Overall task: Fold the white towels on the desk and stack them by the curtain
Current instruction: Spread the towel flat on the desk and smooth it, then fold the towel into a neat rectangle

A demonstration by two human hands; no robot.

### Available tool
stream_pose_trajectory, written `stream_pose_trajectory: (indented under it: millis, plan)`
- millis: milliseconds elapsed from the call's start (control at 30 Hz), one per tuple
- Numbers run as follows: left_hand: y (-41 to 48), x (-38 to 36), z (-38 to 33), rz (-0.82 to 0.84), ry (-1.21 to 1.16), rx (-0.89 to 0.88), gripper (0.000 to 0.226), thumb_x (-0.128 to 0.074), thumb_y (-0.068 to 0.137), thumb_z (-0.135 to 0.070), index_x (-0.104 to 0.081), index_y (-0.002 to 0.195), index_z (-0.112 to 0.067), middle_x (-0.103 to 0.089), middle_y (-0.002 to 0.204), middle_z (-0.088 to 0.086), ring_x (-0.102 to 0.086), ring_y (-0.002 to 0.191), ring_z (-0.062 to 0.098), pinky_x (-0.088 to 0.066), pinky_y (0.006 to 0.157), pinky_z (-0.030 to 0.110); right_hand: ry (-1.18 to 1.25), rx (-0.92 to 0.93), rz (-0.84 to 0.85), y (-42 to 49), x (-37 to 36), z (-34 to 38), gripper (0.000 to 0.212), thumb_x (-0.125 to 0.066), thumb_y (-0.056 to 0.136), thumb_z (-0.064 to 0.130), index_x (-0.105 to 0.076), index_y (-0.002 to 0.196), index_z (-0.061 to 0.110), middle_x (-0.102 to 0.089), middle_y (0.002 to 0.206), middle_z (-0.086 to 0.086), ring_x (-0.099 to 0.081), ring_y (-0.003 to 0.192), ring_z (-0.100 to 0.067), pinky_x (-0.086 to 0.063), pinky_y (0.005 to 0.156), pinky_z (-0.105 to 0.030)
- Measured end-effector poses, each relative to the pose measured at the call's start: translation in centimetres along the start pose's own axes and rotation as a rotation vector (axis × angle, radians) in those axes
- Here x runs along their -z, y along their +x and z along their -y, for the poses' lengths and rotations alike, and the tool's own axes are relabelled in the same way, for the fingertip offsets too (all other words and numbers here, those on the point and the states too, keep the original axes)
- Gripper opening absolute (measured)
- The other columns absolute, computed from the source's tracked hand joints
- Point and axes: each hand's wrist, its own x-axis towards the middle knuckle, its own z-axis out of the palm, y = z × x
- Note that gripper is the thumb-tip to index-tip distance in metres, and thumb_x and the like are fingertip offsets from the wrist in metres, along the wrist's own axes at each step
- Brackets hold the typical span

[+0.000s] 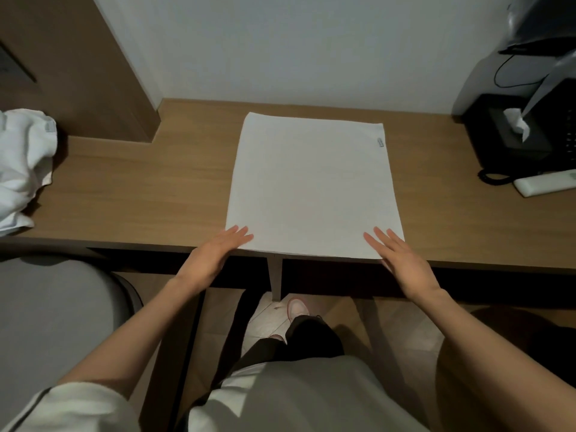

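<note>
A white towel (313,185) is laid out flat and smooth at the front edge of the desk (140,194), small tag at its far right corner. Its near corners are touched by the left hand (215,254) and right hand (402,260), fingers straight, nothing gripped. More crumpled towels (23,163) are piled at the desk's left edge.

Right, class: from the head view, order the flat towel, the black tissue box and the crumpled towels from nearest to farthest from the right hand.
1. Flat towel, its near corner under the right hand.
2. Black tissue box, back right.
3. Crumpled towels, far left.
</note>
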Motion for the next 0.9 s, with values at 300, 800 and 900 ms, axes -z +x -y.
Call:
stream_pose_trajectory:
  millis: [300,800,900]
  plan:
    - [0.5,1.5,0.4,0.098,-0.192,0.171,0.037,-0.045,0.099,-0.012,-0.052,0.135,-0.021,-0.049,0.139,-0.005,-0.043,0.13,0.012,-0.033,0.11,0.029,0.242,-0.134,-0.04,-0.9,-0.1,0.3,0.05,-0.046,0.098,0.003,-0.045,0.141,0.027,-0.037,0.151,0.003,-0.027,0.143,-0.016,-0.033,0.113,-0.039]
    - [3.6,6.6,-1.9,-0.39,-0.544,0.3,0.019,-0.043,0.101,-0.02,-0.057,0.11,-0.011,-0.058,0.098,-0.002,-0.053,0.087,0.004,-0.044,0.072,0.021,0.701,-0.334,-0.581,2.0,3.3,3.5,0.016,-0.041,0.1,0.036,-0.05,0.103,0.024,-0.057,0.085,0.015,-0.058,0.077,-0.001,-0.043,0.055,-0.016]
    - [5.4,6.8,-1.5,-0.443,-0.524,0.332,0.02,-0.042,0.101,-0.024,-0.056,0.108,-0.012,-0.057,0.098,-0.003,-0.054,0.087,0.005,-0.043,0.07,0.02,0.72,-0.349,-0.592,3.6,4.3,3.9,0.018,-0.041,0.1,0.038,-0.048,0.102,0.023,-0.057,0.086,0.016,-0.058,0.077,0.001,-0.04,0.053,-0.016]
